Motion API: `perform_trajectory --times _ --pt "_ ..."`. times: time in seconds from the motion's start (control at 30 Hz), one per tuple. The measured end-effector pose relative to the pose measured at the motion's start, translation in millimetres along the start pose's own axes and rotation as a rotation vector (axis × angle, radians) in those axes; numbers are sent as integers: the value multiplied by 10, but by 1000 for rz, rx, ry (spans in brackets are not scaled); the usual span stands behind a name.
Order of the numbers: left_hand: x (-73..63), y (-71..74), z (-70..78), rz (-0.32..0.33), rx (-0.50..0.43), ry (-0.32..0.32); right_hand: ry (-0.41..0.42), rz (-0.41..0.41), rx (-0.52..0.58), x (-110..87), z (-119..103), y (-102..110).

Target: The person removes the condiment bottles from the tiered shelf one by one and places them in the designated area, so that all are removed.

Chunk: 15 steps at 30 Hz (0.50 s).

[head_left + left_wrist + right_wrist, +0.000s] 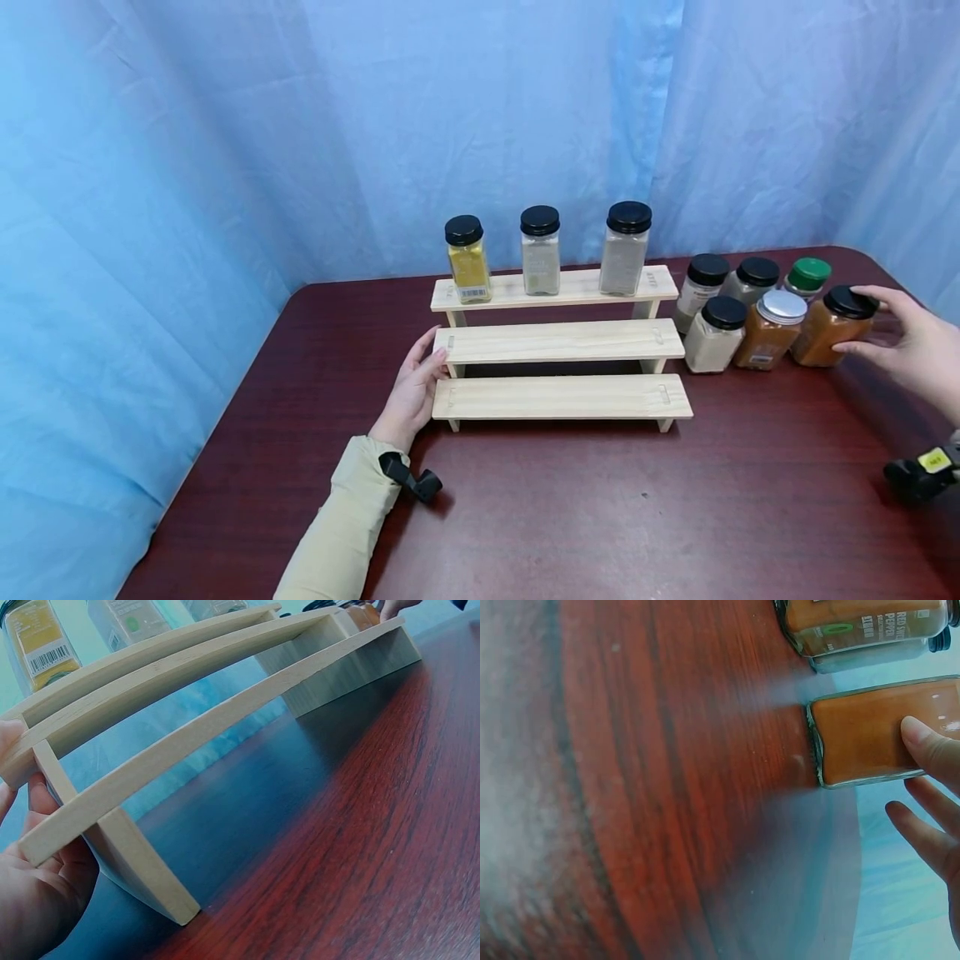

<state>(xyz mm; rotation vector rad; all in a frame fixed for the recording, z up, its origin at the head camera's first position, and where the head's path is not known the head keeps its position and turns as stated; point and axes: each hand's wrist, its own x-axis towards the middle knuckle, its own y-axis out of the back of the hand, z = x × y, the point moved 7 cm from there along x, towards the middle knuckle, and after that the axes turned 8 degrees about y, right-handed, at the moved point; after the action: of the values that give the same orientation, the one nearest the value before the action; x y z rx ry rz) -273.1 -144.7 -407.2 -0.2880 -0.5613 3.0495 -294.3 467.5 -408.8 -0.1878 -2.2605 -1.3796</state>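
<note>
Pinching the black-lidded orange-brown jar [816, 335] between thumb and fingers, the right hand [913, 333] is holding it near the far right corner of the worktop [600, 508], with one lower finger hanging clear of the glass; whether the base is touching down, I cannot tell. Just left, a silver-capped jar [767, 335] is standing, with a green-capped jar [807, 278] behind. Nearer the middle of the far edge, the left hand [412, 390] is gripping the left end of the wooden rack [558, 342], its thumb against the middle tier, while three jars [542, 268] are standing on the top tier [581, 285]. Picking up this jar while steadying the rack seems to be the step in hand; the next move is probably calling for a straight lift, avoiding the silver-capped neighbour, then a leftward carry.
</note>
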Motion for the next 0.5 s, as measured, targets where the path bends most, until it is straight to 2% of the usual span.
perform_trajectory --times 0.23,0.5 --pt "8 13 -5 2 15 -2 -3 -13 -20 34 105 -50" --pt "3 11 -7 -7 0 -1 19 -30 -25 71 107 -36"
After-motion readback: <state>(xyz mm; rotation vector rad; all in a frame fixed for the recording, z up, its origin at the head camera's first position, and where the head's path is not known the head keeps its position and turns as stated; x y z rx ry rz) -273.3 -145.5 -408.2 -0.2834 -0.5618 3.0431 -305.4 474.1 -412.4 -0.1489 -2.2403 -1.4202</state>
